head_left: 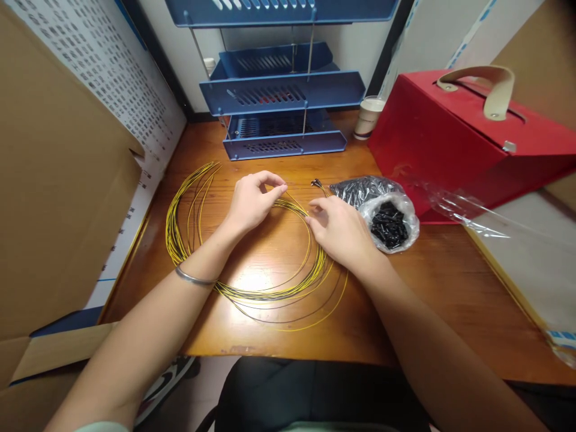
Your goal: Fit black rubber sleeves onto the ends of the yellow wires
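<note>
A coil of thin yellow and black wires (270, 292) lies in a wide loop on the wooden desk (432, 282). My left hand (252, 201) pinches one yellow wire at the top of the loop, thumb and forefinger pressed together. My right hand (339, 231) rests on the right side of the coil with its fingers curled on the wires. A few wire ends with small metal terminals (317, 185) stick out just beyond my right hand. A clear plastic bag of small black parts (387, 222) lies right beside that hand.
A red box with a tan handle (463, 138) stands at the right. A blue stacked paper tray (283, 102) and a paper cup (369, 117) sit at the back. Cardboard (54, 198) leans on the left. A clear plastic sheet (517, 240) lies at the right edge.
</note>
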{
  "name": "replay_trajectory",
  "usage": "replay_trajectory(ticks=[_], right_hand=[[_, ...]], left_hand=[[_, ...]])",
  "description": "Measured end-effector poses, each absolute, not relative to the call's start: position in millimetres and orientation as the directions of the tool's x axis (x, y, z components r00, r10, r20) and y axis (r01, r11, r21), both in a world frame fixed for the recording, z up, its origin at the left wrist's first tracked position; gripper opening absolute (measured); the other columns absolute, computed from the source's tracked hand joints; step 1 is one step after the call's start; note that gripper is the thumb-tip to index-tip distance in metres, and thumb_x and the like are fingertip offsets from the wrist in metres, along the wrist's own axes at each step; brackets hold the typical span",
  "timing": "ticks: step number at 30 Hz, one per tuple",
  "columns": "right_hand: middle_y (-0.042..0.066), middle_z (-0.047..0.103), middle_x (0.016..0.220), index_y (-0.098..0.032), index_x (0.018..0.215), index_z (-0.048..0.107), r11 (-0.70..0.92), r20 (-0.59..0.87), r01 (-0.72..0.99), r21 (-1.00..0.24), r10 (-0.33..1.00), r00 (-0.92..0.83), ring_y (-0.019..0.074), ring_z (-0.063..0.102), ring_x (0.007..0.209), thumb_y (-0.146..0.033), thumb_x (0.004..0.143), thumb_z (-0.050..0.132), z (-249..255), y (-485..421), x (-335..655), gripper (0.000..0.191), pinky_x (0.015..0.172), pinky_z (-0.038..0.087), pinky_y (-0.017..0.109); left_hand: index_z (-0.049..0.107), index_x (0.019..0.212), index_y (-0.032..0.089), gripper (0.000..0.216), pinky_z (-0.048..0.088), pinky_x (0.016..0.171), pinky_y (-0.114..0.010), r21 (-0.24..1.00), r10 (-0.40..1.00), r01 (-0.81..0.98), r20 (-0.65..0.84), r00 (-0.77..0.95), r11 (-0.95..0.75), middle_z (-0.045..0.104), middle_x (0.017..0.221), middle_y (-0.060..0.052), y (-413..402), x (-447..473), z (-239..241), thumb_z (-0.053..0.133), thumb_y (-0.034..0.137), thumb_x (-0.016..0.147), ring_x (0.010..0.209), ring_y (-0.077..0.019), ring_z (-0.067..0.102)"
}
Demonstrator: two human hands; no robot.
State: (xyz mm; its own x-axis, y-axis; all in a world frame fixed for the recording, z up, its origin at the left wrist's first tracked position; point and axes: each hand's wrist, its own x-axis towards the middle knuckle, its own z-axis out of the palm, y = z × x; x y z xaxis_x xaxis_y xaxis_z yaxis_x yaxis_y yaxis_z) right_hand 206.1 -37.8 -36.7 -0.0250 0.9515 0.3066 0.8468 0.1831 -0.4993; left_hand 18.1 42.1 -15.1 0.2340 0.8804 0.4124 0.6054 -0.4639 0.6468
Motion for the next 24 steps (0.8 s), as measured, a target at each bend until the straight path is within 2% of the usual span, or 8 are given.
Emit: replay_trajectory(ticks=[6,12,14,17,19,21,24], right_hand=[[0.008,0.076,0.119,-0.017,0.121,0.072,0.249,0.399,0.763,-0.597,0.917,0.013,0.0270,0.071,0.109,-0.023,0.091,0.061,-40,-31,201,0.032,0.101,0.051,0.041],[0.004,0.080,0.100,-0.021,0.103,0.079,0.282,0.428,0.696,-0.661,0.903,0.040,0.0236,0.075,0.092,-0.025,0.090,0.064,-41,-27,199,0.021,0.089,0.055,0.038],[0.003,0.081,0.093,-0.022,0.096,0.080,0.281,0.425,0.687,-0.670,0.904,0.046,0.0224,0.075,0.084,-0.025,0.088,0.065,-40,-26,201,0.017,0.083,0.055,0.037],[0.003,0.080,0.085,-0.021,0.089,0.079,0.283,0.440,0.649,-0.706,0.894,0.088,0.0204,0.073,0.076,-0.024,0.087,0.066,-39,-25,205,0.013,0.076,0.053,0.035],[0.004,0.079,0.084,-0.019,0.087,0.076,0.283,0.462,0.611,-0.739,0.874,0.154,0.0191,0.071,0.073,-0.023,0.086,0.066,-38,-24,208,0.011,0.074,0.052,0.034],[0.005,0.078,0.084,-0.017,0.087,0.074,0.278,0.467,0.564,-0.778,0.856,0.222,0.0174,0.069,0.068,-0.023,0.086,0.065,-38,-23,211,0.010,0.070,0.052,0.032],[0.005,0.077,0.082,-0.017,0.087,0.070,0.281,0.455,0.491,-0.824,0.845,0.281,0.0167,0.069,0.066,-0.024,0.087,0.063,-38,-22,212,0.009,0.064,0.051,0.030]], left_hand=[[0.078,0.092,0.015,0.022,0.051,0.078,-0.027,0.672,0.821,0.501,0.548,0.161,-0.546,0.078,0.092,-0.006,30,20,-15,0.069,0.035,0.086,0.081,-0.0166,0.068],[0.075,0.087,0.012,0.019,0.055,0.077,-0.024,0.776,0.827,0.293,0.551,0.116,-0.558,0.079,0.088,-0.007,28,27,-15,0.074,0.031,0.083,0.080,-0.0162,0.073],[0.074,0.093,0.012,0.023,0.055,0.078,-0.025,0.811,0.842,0.229,0.527,0.115,-0.538,0.078,0.088,-0.008,28,27,-15,0.075,0.032,0.083,0.082,-0.0170,0.074],[0.069,0.114,0.013,0.036,0.055,0.082,-0.027,0.859,0.878,0.196,0.440,0.190,-0.473,0.078,0.099,-0.010,26,27,-17,0.072,0.036,0.086,0.090,-0.0188,0.074],[0.069,0.116,0.013,0.034,0.054,0.089,-0.031,0.827,0.863,0.292,0.388,0.322,-0.481,0.077,0.108,-0.011,24,28,-19,0.067,0.035,0.090,0.097,-0.0198,0.072],[0.072,0.113,0.015,0.029,0.050,0.094,-0.035,0.713,0.808,0.431,0.333,0.486,-0.553,0.075,0.111,-0.010,19,29,-21,0.062,0.032,0.093,0.101,-0.0210,0.068],[0.070,0.124,0.018,0.035,0.048,0.092,-0.039,0.528,0.709,0.528,0.225,0.669,-0.665,0.074,0.103,-0.009,9,32,-23,0.061,0.033,0.094,0.098,-0.0228,0.062]])
